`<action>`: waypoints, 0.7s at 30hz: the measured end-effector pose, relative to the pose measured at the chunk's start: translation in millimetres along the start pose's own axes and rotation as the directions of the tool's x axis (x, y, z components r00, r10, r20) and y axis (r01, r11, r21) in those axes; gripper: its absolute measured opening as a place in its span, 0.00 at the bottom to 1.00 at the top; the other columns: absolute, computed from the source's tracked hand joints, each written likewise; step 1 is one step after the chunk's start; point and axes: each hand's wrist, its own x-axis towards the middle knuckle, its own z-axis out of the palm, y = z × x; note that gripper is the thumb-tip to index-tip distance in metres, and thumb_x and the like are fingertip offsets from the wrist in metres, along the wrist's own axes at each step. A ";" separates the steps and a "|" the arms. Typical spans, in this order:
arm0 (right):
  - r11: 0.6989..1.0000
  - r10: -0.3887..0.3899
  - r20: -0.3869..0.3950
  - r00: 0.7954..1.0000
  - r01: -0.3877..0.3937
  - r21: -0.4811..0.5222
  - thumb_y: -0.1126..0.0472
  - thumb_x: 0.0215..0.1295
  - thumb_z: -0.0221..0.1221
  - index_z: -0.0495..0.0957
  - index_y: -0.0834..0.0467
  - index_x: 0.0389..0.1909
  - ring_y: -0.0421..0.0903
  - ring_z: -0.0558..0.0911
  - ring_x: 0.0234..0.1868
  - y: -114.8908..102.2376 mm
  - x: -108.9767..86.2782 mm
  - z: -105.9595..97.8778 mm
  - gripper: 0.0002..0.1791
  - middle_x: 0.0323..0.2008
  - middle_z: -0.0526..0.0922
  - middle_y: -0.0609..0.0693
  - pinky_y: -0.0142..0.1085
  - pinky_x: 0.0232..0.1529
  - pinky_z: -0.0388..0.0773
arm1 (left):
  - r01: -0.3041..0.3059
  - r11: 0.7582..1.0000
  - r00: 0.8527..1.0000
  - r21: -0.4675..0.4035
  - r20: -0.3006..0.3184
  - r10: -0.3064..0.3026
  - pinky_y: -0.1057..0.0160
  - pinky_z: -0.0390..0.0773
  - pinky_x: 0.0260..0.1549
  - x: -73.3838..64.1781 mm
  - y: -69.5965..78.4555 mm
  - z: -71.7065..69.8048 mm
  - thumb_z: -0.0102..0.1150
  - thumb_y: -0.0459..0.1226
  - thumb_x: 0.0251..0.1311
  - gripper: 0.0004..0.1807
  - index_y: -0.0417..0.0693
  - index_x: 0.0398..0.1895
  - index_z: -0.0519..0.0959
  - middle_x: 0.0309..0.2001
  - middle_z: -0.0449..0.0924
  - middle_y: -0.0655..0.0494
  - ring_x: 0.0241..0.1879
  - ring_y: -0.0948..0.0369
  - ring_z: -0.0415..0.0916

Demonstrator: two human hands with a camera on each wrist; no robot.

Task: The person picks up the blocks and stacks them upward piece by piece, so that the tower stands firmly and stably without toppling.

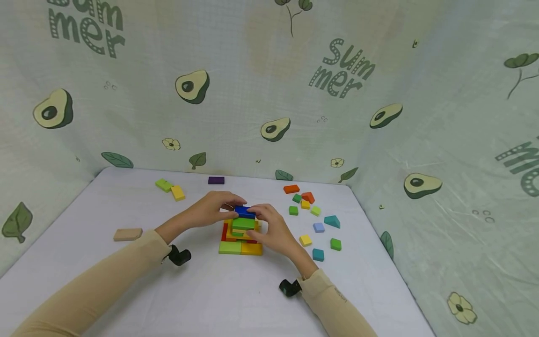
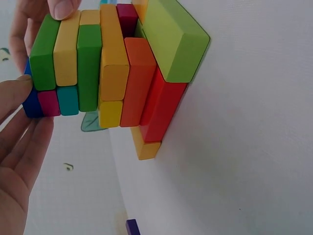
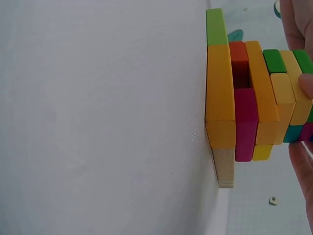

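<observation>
A stepped tower of coloured wooden blocks (image 1: 243, 224) stands on the white table between both hands. On its top lies a long blue block (image 1: 243, 211), with a green block (image 2: 45, 54) directly beneath. My left hand (image 1: 210, 209) holds the blue block at its left end, thumb in front and fingers behind. From the other side my right hand (image 1: 271, 229) grips the tower's upper part. Its fingers reach the blue block's right end, while its thumb (image 3: 305, 84) lies lower, against the cream and green blocks. Light green and orange blocks (image 3: 220, 93) form the front of the base.
Several loose small blocks (image 1: 318, 227) lie scattered to the right. Behind on the left are a light green block (image 1: 163, 185) and a yellow block (image 1: 178, 193). A purple block (image 1: 216, 180) sits at the back, a plain wooden block (image 1: 127, 234) near the left forearm.
</observation>
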 end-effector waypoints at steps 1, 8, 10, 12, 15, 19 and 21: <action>1.000 0.001 0.001 1.000 -0.001 -0.001 0.59 0.68 0.73 0.74 0.49 0.71 0.44 0.78 0.66 0.1 -0.2 0.0 0.32 0.67 0.74 0.47 0.38 0.68 0.78 | 0.002 1.000 1.000 0.001 0.001 -0.002 0.57 0.85 0.56 0.2 0.4 0.2 0.69 0.36 0.70 0.23 0.43 0.66 0.81 0.60 0.85 0.52 0.56 0.56 0.85; 1.000 0.006 0.006 1.000 -0.006 0.002 0.59 0.68 0.73 0.74 0.48 0.70 0.43 0.77 0.67 0.1 -0.7 -0.7 0.31 0.67 0.75 0.46 0.38 0.68 0.78 | 0.039 0.999 0.999 -0.014 0.007 -0.039 0.57 0.85 0.57 0.3 2.0 0.5 0.69 0.35 0.70 0.23 0.45 0.67 0.80 0.61 0.85 0.52 0.57 0.56 0.85; 1.000 0.007 0.007 1.000 -0.007 0.005 0.59 0.68 0.73 0.74 0.48 0.71 0.42 0.77 0.67 0.2 -1.0 -0.9 0.32 0.67 0.75 0.45 0.38 0.68 0.78 | 0.043 0.999 0.999 -0.018 0.010 -0.043 0.57 0.85 0.58 0.2 0.7 0.9 0.69 0.36 0.70 0.23 0.46 0.66 0.80 0.61 0.85 0.52 0.57 0.57 0.85; 1.000 0.015 0.010 1.000 -0.015 0.005 0.59 0.68 0.73 0.74 0.47 0.71 0.41 0.77 0.67 0.5 -1.1 -0.9 0.31 0.67 0.74 0.45 0.37 0.68 0.78 | 0.048 0.999 0.999 -0.014 0.012 -0.047 0.57 0.84 0.58 -0.4 -2.0 1.0 0.69 0.37 0.70 0.23 0.47 0.67 0.80 0.61 0.84 0.52 0.57 0.57 0.85; 1.000 0.018 0.009 1.000 -0.018 0.008 0.58 0.69 0.73 0.74 0.47 0.71 0.42 0.77 0.66 1.6 -1.3 -0.3 0.31 0.67 0.75 0.45 0.40 0.68 0.79 | 0.053 0.999 0.999 0.005 0.011 -0.053 0.57 0.84 0.59 -2.7 -7.9 -0.6 0.69 0.39 0.71 0.24 0.50 0.69 0.79 0.63 0.83 0.53 0.59 0.57 0.84; 1.000 0.018 0.007 1.000 -0.019 0.020 0.58 0.69 0.73 0.74 0.48 0.71 0.45 0.78 0.65 1.8 -1.2 0.1 0.31 0.67 0.75 0.47 0.46 0.67 0.79 | 0.074 0.996 0.997 0.058 -0.013 -0.073 0.53 0.84 0.59 -9.1 -20.2 -8.9 0.70 0.41 0.70 0.27 0.52 0.70 0.78 0.65 0.82 0.54 0.61 0.53 0.82; 1.000 0.019 0.005 1.000 -0.019 0.024 0.59 0.68 0.73 0.75 0.48 0.70 0.47 0.78 0.65 1.3 -1.1 0.1 0.31 0.67 0.75 0.47 0.47 0.67 0.79 | 0.100 0.991 0.995 0.094 -0.036 -0.097 0.50 0.84 0.59 -13.3 -28.7 -15.4 0.71 0.41 0.69 0.28 0.52 0.71 0.78 0.66 0.82 0.52 0.62 0.51 0.82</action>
